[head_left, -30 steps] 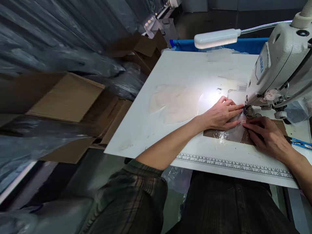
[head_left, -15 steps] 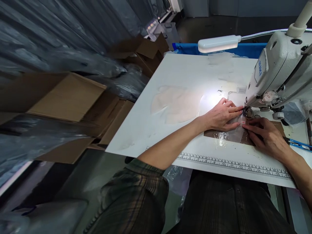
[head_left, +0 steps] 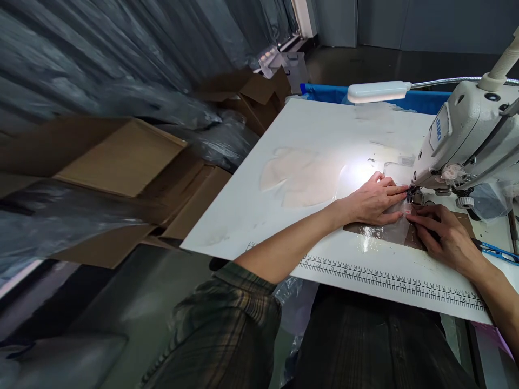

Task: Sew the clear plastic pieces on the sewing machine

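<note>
My left hand (head_left: 375,201) lies flat, fingers stretched out, on a clear plastic piece (head_left: 385,231) at the needle of a white sewing machine (head_left: 466,135). My right hand (head_left: 440,235) rests on the same piece just right of the needle, its fingertips pressed down beside the presser foot (head_left: 412,195). The plastic covers a brown patch on the white table (head_left: 308,124). Both hands touch the piece close together, fingertips almost meeting under the machine head.
A lamp (head_left: 377,92) on a flexible neck lights the table. A printed ruler (head_left: 385,278) runs along the near edge. Blue-handled scissors (head_left: 500,253) lie at the right. Cardboard boxes (head_left: 121,162) and plastic-wrapped bundles stand left; a blue bin (head_left: 421,100) is behind.
The view has shifted slightly, so the table and machine sit a little lower and to the right. Both hands stay on the plastic piece at the needle.
</note>
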`<state>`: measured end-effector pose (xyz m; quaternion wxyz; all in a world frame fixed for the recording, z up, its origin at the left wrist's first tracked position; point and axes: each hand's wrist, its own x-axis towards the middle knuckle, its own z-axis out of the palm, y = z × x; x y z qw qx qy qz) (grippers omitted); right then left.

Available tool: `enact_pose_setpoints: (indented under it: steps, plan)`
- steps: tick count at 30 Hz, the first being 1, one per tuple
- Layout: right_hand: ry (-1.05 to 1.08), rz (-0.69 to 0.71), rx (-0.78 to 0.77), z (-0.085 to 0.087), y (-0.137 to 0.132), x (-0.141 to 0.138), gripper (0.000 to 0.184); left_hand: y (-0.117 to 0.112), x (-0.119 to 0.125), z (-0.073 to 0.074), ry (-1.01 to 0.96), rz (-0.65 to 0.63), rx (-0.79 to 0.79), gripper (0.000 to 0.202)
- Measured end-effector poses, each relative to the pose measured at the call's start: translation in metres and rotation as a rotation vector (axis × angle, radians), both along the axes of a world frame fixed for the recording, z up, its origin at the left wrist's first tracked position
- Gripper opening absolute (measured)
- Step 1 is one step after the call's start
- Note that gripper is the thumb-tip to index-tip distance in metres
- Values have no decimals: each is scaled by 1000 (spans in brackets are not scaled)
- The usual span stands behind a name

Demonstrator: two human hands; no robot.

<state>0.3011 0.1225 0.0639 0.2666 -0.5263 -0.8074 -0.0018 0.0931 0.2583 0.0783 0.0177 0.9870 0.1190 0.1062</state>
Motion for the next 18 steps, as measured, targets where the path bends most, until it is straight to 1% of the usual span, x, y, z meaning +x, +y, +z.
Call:
enact_pose_setpoints:
  steps: [4,7,11,12,14,16,18]
  plan:
    - [16,16,10,2,0,0,31,-1,1,-2,2,11,19,50]
    - [25,18,-17,2,0,1,30,-3,1,-3,-9,9,54,48]
    - [35,41,-36,1,1,4,31,-4,2,-4,-93,5,138,48]
    - [34,47,-29,2,1,4,30,-4,3,-5,-119,-8,153,47]
    - [25,54,-14,2,1,5,30,-3,5,-7,-141,-76,166,43]
    - [12,57,-3,3,1,5,31,-3,7,-10,-131,-166,160,40]
    - [-6,52,-9,3,1,5,31,-4,7,-12,-125,-210,141,40]
